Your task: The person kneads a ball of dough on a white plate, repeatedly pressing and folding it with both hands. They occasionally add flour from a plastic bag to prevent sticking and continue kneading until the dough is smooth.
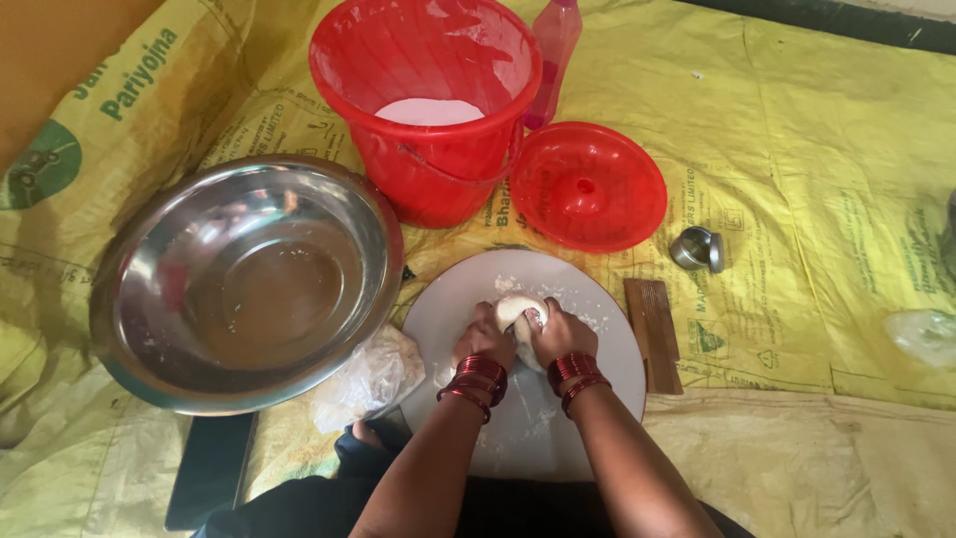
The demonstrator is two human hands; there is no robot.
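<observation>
A pale lump of dough rests on a round white board dusted with flour. My left hand and my right hand both press down on the dough, fingers curled around it from either side. Red bangles ring both wrists. Part of the dough is hidden under my fingers.
A big steel bowl stands left of the board. Behind it are a red bucket holding flour, its red lid and a pink bottle. A wooden block, a small steel cup and a crumpled plastic bag lie nearby on yellow sacking.
</observation>
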